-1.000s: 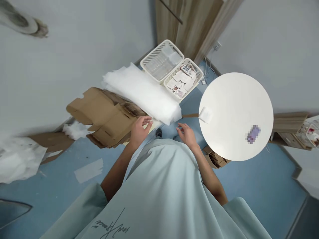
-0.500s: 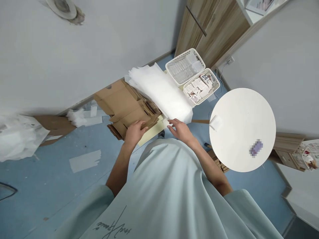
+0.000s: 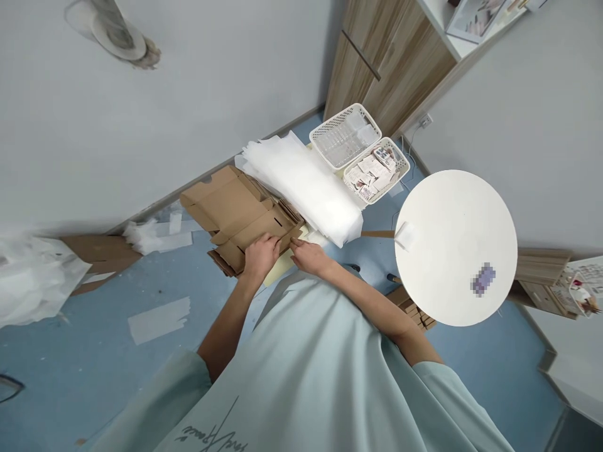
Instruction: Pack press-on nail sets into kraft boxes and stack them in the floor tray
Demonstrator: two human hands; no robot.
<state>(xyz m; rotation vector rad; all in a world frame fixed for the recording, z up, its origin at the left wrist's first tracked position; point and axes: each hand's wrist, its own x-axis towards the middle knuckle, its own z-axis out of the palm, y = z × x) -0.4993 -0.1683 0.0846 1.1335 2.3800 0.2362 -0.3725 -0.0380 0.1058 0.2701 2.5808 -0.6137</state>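
A stack of flattened brown cardboard boxes (image 3: pixel 235 204) lies on a low pale-yellow surface (image 3: pixel 279 269) in front of me. My left hand (image 3: pixel 262 256) grips the near edge of the top cardboard box, its fingers curled over the board. Just to the right, my right hand (image 3: pixel 308 254) pinches the near right corner of the same cardboard. The fingertips of both hands are close together. Beside the cardboard lies a thick pile of white sheets (image 3: pixel 306 188), which neither hand touches.
Two white baskets (image 3: pixel 325 122) stand behind the sheets, one holding small printed packets (image 3: pixel 372 172). A round white table (image 3: pixel 456 226) is at my right, above small brown boxes (image 3: pixel 417 314). White plastic wrapping (image 3: pixel 38 276) lies far left. A wooden cabinet (image 3: pixel 377 56) stands at the back.
My right hand has moved left from beside the white sheets to the cardboard's corner and closed on it. My left hand has shifted slightly right, its fingers now curled on the edge.
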